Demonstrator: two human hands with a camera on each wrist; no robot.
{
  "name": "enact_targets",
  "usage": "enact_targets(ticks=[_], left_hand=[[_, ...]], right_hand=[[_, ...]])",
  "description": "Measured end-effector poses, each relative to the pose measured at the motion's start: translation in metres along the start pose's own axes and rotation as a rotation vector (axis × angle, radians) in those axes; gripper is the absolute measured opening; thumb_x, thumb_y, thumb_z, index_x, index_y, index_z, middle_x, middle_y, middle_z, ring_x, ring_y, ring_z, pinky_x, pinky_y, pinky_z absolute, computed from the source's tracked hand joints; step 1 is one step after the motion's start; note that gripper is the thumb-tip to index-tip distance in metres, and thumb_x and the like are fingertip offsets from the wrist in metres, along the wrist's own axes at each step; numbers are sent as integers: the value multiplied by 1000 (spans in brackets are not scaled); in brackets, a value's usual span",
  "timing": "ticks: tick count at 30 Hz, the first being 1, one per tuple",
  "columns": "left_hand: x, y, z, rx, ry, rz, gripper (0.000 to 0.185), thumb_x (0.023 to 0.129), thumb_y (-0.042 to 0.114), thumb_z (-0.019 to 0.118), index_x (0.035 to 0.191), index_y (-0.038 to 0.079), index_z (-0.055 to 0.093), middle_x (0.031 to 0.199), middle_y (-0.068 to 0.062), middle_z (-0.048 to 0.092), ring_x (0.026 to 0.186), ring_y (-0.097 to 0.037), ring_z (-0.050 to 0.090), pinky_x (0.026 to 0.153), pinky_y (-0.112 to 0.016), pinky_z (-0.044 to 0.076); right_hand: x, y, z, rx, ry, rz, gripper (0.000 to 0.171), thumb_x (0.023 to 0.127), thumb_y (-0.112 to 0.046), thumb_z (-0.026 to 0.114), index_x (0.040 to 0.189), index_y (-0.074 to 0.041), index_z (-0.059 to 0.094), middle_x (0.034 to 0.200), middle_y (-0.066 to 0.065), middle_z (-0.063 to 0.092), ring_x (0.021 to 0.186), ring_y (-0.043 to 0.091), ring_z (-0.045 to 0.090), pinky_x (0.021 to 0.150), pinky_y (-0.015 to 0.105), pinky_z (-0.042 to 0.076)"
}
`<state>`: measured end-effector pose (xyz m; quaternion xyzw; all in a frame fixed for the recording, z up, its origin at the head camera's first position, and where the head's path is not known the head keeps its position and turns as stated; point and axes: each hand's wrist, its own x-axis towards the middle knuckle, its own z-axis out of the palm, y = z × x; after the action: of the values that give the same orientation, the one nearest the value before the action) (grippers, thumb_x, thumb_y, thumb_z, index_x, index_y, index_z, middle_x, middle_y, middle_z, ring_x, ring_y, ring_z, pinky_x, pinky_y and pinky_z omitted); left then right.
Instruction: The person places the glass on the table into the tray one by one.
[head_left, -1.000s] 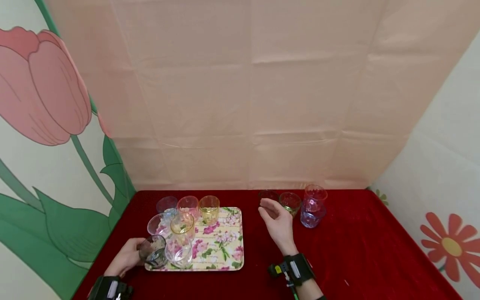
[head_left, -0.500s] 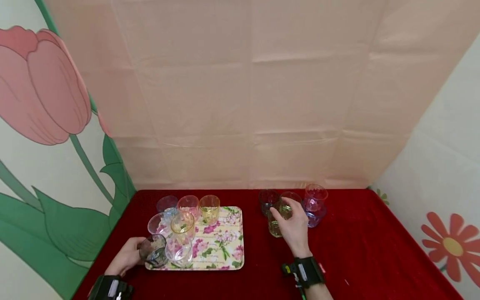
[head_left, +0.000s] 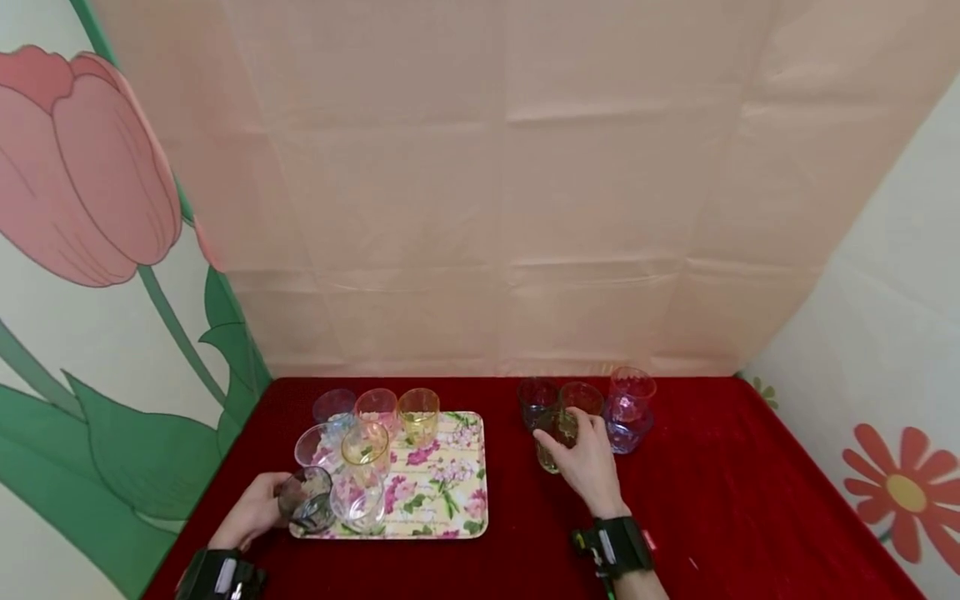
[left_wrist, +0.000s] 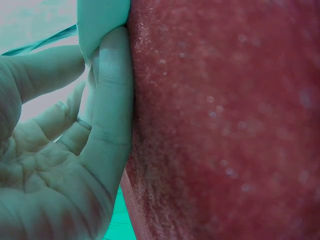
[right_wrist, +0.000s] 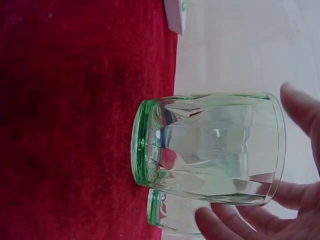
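A flowered tray (head_left: 450, 475) bears several coloured glasses on its left half. My left hand (head_left: 251, 510) is at the tray's left edge, beside a grey glass (head_left: 309, 500); in the left wrist view its thumb and fingers pinch the tray's pale edge (left_wrist: 102, 27). To the right of the tray, a pale green glass (right_wrist: 210, 150) stands upright on the red cloth. My right hand (head_left: 594, 468) is spread around the rim of that glass, thumb tip just off the rim on one side and fingers along the other.
Behind the right hand stand a dark blue glass (head_left: 534, 408), another greenish glass (head_left: 583, 390) and a pink glass (head_left: 632, 382) over a purple one (head_left: 628, 433). On the tray are yellow (head_left: 420, 421), pink and clear glasses (head_left: 358, 512). A beige cloth backdrop (head_left: 495, 250) hangs behind.
My right hand has moved to the right and toward me, then settled lower over the pale green glass, which now shows between thumb and fingers. The left hand keeps its place.
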<state>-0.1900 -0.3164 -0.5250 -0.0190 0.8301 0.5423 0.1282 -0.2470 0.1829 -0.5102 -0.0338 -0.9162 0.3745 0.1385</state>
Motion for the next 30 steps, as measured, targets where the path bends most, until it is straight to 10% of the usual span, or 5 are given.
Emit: enact_targets(ticks=[13,30], left_hand=[[-1,-1,-1,-33,-21,12,34,92,10,64,112,-17,57,89,-8,66,78,-18,64,65,-33,58],[-1,1,1,-39,-23,25,30,92,10,64,106,-16,58,82,-4,63,71,-13,63,61,-30,56]], right_hand=[[3,5,3,1,-140,18,89,75,-33,85,139,0,34,136,27,50,119,44,54,95,56,47],[1,-2,7,196,-132,109,86,74,-39,85,138,-8,36,128,19,55,116,33,55,93,47,48]])
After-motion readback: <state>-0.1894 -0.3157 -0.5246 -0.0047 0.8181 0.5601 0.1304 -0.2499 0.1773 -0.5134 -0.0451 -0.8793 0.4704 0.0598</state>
